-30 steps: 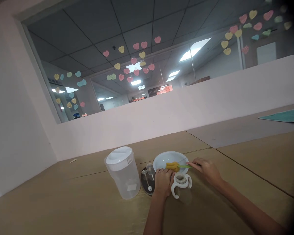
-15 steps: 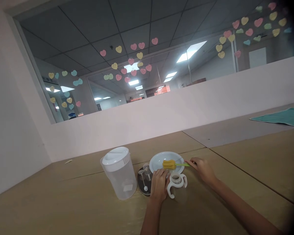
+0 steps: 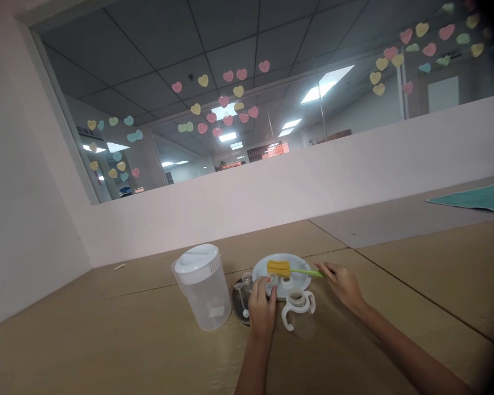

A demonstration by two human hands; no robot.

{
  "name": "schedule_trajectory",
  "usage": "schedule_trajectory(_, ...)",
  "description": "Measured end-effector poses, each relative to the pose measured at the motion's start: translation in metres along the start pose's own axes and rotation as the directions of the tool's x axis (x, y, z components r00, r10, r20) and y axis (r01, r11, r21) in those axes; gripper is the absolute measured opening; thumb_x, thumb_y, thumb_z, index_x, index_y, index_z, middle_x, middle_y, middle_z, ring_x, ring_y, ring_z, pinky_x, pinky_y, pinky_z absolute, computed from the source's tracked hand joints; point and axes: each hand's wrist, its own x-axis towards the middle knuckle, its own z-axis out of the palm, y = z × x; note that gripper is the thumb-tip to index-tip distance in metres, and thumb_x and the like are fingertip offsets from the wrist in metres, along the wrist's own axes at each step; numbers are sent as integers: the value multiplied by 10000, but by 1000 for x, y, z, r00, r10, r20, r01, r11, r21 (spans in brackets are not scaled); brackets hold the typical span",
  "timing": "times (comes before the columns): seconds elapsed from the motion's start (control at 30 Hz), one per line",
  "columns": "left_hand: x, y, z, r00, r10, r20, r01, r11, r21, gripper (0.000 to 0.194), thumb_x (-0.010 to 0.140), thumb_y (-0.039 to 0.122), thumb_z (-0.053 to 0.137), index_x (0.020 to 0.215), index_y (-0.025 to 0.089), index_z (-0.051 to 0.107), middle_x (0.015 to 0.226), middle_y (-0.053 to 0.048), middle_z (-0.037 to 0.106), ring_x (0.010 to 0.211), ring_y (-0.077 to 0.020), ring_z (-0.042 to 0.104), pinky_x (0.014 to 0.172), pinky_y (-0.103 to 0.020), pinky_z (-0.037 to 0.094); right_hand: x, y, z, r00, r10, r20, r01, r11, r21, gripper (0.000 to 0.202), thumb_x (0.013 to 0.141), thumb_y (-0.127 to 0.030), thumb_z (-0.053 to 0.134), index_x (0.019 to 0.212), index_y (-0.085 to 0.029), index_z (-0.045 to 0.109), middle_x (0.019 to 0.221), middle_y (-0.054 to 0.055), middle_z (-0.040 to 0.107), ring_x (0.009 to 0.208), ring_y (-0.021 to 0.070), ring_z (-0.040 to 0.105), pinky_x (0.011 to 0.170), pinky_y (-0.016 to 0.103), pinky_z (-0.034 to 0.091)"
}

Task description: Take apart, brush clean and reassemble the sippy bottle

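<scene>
My right hand (image 3: 341, 282) is closed round the green handle of a bottle brush with a yellow sponge head (image 3: 278, 268). The sponge head is over the white bowl (image 3: 300, 263). My left hand (image 3: 262, 307) is at the bowl's near left rim, its fingers curled on a small whitish ring-like part (image 3: 272, 280), partly hidden. Inside the bowl, just right of those fingers, sits another small white ring (image 3: 287, 282). Between my forearms a clear baby bottle with white handles (image 3: 298, 312) stands upright, its top uncovered.
Left of my left hand a dark round tray (image 3: 237, 312) bears a clear dome cap (image 3: 247, 281) and a straw piece with a white end (image 3: 245, 313). A lidded translucent pitcher (image 3: 208, 296) stands further left. A teal cloth (image 3: 477, 196) lies at the far right.
The yellow sponge head has moved slightly left and up over the bowl. My left hand has shifted a little left, and the small white parts by the bowl's near side now show.
</scene>
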Motion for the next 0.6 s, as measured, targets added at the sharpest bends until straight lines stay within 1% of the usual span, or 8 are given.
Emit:
schedule_trajectory(0.07,0,-1,0,1000,-21,-14,21,1000,-13,175,893,240,440,1032,186,532,1012,-77,610,998,-181,576,879,-322,461,-3,-2,3,999,-30,41,28,998,55,618,819,-661,322,581,-163,600,535,-5,561,521,121,484,512,206,332)
schedule_trajectory(0.1,-1,-2,1,999,-33,-20,33,999,-18,184,898,246,429,1042,182,525,1017,-82,605,1002,-184,574,880,-328,461,-4,-2,5,998,-52,38,49,996,74,607,819,-651,340,573,-159,597,531,-9,549,518,115,477,510,202,334)
schedule_trajectory(0.13,-1,-2,1,999,-46,-23,46,999,-21,198,903,251,419,1059,179,517,1026,-87,599,1009,-187,570,882,-334,461,-5,-3,6,997,-73,17,71,994,84,600,820,-639,355,555,-155,588,517,-12,529,509,108,464,503,198,332)
schedule_trajectory(0.2,-1,-3,1,998,-65,-7,64,998,-25,240,909,256,402,1115,172,493,1065,-99,583,1038,-191,556,896,-344,455,-7,-3,7,992,-109,-62,114,989,89,601,824,-619,371,500,-149,559,475,-15,474,481,96,429,481,196,320)
schedule_trajectory(0.3,-2,-2,1,996,-68,55,69,997,-21,331,919,254,375,1235,169,425,1164,-115,545,1109,-193,517,939,-353,434,-9,-3,5,975,-129,-182,147,986,85,618,826,-602,376,442,-143,532,436,-5,430,449,94,402,455,203,310)
schedule_trajectory(0.43,-4,2,-1,990,-76,118,76,997,9,408,925,271,360,1326,196,359,1266,-113,490,1176,-192,476,966,-344,419,-9,-5,2,959,-100,-267,130,987,99,606,824,-579,386,432,-140,534,442,11,457,445,107,424,455,212,330)
schedule_trajectory(0.5,-5,2,-2,987,-88,137,85,996,24,418,925,285,364,1337,209,352,1273,-104,487,1178,-189,478,959,-335,426,-9,-7,2,956,-80,-282,112,989,99,602,821,-574,393,420,-141,516,435,12,454,440,110,427,451,212,331)
schedule_trajectory(0.6,-5,2,-2,985,-99,141,95,995,36,415,927,296,359,1334,209,356,1274,-105,492,1177,-190,481,950,-333,431,-9,-8,2,959,-70,-275,100,990,96,599,817,-572,404,411,-142,498,428,5,439,431,106,428,445,206,325)
